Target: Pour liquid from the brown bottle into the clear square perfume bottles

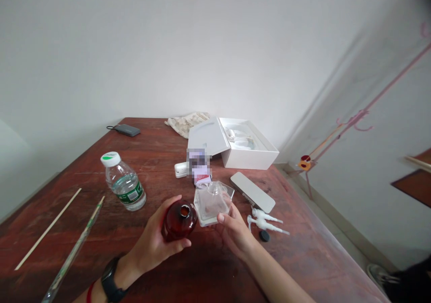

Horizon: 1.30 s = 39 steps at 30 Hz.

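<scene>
I'm watching the left hand (pixel 151 238) curling its fingers and thumb around a red-brown bottle (pixel 180 226), its palm hiding much of the bottle's side, while the open mouth is facing up. The right hand (pixel 237 233) is pinching a clear square bottle (pixel 212 208) by its nearer right side, thumb in front, other fingers partly showing through the wall; glare is blurring its neck, and I can't tell whether the two bottles are touching. Just beyond the clear bottle, a blocky blur is masking most of a purple-faced item (pixel 205 177). A plastic-wrapped stick bundle (pixel 72 253), left of the left grip, is running out of view at the bottom, and a shoe (pixel 380 274) is being cut short far to the right. Around the hands on the wooden table (pixel 208 271), a water bottle (pixel 126 184) and a bare stick (pixel 49 229) are sitting left of the left grip, a grey power bank (pixel 126 130) lying farther beyond. Past the right grip, a white box (pixel 251 161) is leaning its lid (pixel 207 137) toward a crumpled cloth (pixel 185 122). Right of that grip, I'm counting one slim grey case (pixel 252 191), two white pump heads (pixel 267 222) and one black cap (pixel 264 236); altogether three bottles are showing, two of them being held.
</scene>
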Each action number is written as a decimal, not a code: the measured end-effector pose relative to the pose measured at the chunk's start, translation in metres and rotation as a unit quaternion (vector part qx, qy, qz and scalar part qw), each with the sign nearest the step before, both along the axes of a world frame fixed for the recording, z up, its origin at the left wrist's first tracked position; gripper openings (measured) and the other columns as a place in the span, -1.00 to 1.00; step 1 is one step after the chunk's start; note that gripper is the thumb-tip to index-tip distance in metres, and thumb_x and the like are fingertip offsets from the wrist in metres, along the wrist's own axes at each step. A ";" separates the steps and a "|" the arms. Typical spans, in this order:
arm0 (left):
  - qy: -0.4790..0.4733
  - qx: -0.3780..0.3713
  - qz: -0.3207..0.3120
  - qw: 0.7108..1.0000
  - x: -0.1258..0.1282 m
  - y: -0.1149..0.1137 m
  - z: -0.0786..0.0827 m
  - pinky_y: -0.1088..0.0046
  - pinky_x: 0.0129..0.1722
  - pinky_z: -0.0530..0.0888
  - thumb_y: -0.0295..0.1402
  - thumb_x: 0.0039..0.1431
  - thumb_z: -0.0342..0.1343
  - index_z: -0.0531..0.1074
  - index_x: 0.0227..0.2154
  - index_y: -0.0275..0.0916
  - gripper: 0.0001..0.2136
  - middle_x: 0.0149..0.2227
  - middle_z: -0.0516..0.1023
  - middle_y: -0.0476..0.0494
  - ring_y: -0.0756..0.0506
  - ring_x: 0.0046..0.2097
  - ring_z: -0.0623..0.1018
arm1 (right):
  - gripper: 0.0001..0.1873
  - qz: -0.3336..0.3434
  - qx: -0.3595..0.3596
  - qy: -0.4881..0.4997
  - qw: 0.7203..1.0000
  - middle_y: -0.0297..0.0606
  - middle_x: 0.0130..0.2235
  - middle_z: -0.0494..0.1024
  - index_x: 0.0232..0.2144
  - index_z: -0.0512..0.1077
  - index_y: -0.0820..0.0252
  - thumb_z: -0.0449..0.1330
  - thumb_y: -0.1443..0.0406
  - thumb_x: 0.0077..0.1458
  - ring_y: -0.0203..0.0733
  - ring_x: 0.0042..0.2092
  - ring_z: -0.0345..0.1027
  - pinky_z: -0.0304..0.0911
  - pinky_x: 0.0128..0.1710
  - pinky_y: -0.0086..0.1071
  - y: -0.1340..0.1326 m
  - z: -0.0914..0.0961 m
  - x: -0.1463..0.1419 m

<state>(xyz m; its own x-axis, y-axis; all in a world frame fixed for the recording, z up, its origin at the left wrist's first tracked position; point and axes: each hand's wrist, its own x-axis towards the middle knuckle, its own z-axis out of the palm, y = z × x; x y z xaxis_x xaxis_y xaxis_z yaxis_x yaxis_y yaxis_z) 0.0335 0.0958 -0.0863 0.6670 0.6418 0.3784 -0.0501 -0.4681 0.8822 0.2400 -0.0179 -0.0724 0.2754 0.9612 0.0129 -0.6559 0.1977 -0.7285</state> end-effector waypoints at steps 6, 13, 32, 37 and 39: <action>0.026 -0.013 -0.011 1.000 0.002 -0.001 0.004 0.08 0.27 0.50 -0.10 0.18 0.42 0.21 0.34 -0.18 -0.23 0.22 0.51 -0.35 -0.35 0.22 0.57 | -0.37 0.008 -0.002 -0.014 1.000 -0.20 -0.08 0.69 0.04 0.51 0.07 0.57 0.24 -0.09 -0.05 -0.14 0.61 0.51 -0.13 -0.24 0.003 -0.001 0.000; 0.046 -0.001 -0.015 0.999 0.001 -0.002 0.008 0.04 0.32 0.44 -0.12 0.18 0.41 0.17 0.35 -0.19 -0.22 0.26 0.47 -0.37 -0.36 0.26 0.52 | -0.40 -0.012 0.014 -0.018 1.000 -0.27 -0.17 0.70 -0.02 0.54 0.06 0.59 0.23 -0.14 -0.08 -0.19 0.58 0.48 -0.14 -0.28 0.003 0.005 0.001; 0.041 0.031 -0.028 0.998 0.003 0.003 0.010 0.04 0.31 0.44 -0.04 0.19 0.40 0.16 0.36 -0.19 -0.20 0.27 0.48 -0.36 -0.38 0.25 0.53 | -0.52 -0.002 0.001 -0.060 0.998 -0.16 -0.10 0.70 -0.06 0.57 0.09 0.53 0.14 -0.03 0.05 0.01 0.56 0.46 0.08 -0.08 -0.001 -0.002 0.006; 0.037 0.031 -0.026 0.998 0.003 0.006 0.009 0.03 0.32 0.44 -0.04 0.19 0.39 0.15 0.36 -0.18 -0.19 0.28 0.48 -0.36 -0.39 0.27 0.52 | -0.44 0.000 0.005 -0.061 0.998 -0.16 0.03 0.68 0.00 0.55 0.07 0.55 0.13 -0.06 0.01 0.00 0.58 0.49 0.06 -0.10 0.000 -0.002 0.005; 0.036 0.037 -0.024 0.998 0.003 0.006 0.009 0.02 0.33 0.43 -0.04 0.18 0.40 0.17 0.36 -0.18 -0.20 0.28 0.47 -0.36 -0.39 0.27 0.51 | -0.44 -0.004 0.004 -0.064 0.998 -0.16 0.05 0.68 -0.01 0.55 0.07 0.55 0.13 -0.07 0.02 0.02 0.57 0.48 0.08 -0.10 0.000 -0.002 0.006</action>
